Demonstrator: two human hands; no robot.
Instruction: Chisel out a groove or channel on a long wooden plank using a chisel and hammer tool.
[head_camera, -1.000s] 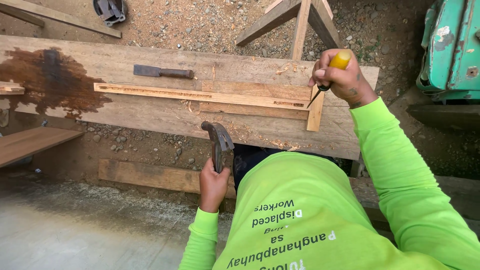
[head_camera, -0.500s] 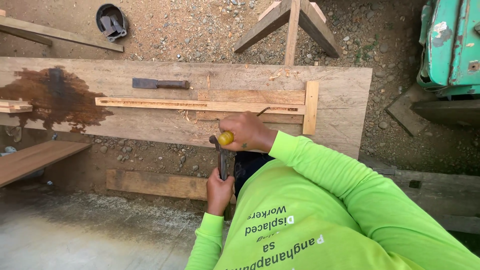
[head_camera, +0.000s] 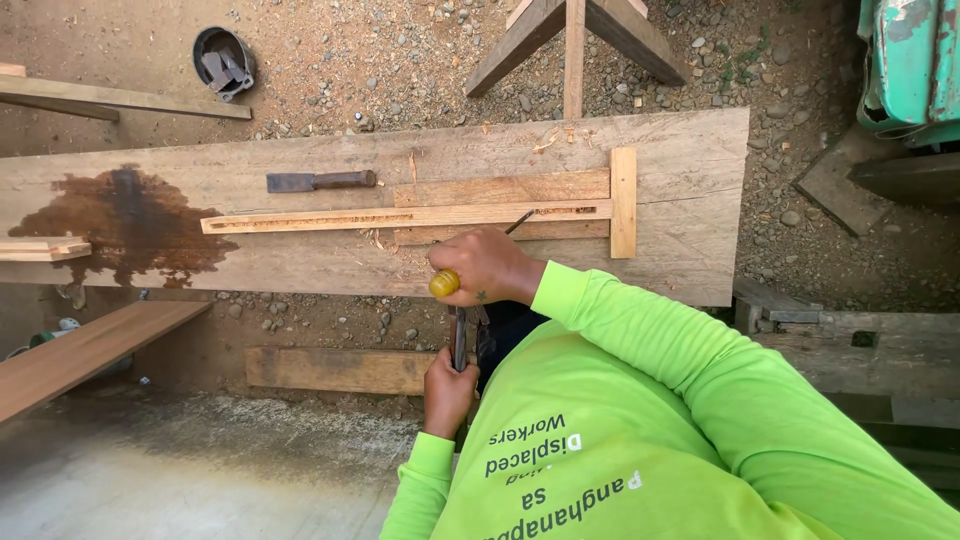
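Note:
My right hand (head_camera: 490, 266) grips a chisel (head_camera: 446, 283) by its yellow handle, and the dark blade tip rests against a long thin wood strip (head_camera: 400, 217) lying on a wide plank (head_camera: 680, 170). My left hand (head_camera: 447, 388) holds a hammer (head_camera: 459, 335) upright below the plank edge, its head just under the right hand. A short upright stop piece (head_camera: 623, 202) sits at the strip's right end. A flat board (head_camera: 500, 188) lies behind the strip.
A second chisel with a wooden handle (head_camera: 320, 181) lies on the plank at left, next to a dark wet stain (head_camera: 120, 220). A black bucket (head_camera: 223, 60) stands on gravel behind. A sawhorse leg (head_camera: 572, 40) and green machinery (head_camera: 910, 60) stand at the back right.
My right hand with the chisel came down from the strip's right end toward its middle and lowered near the plank edge. The hammer in my left hand stayed low.

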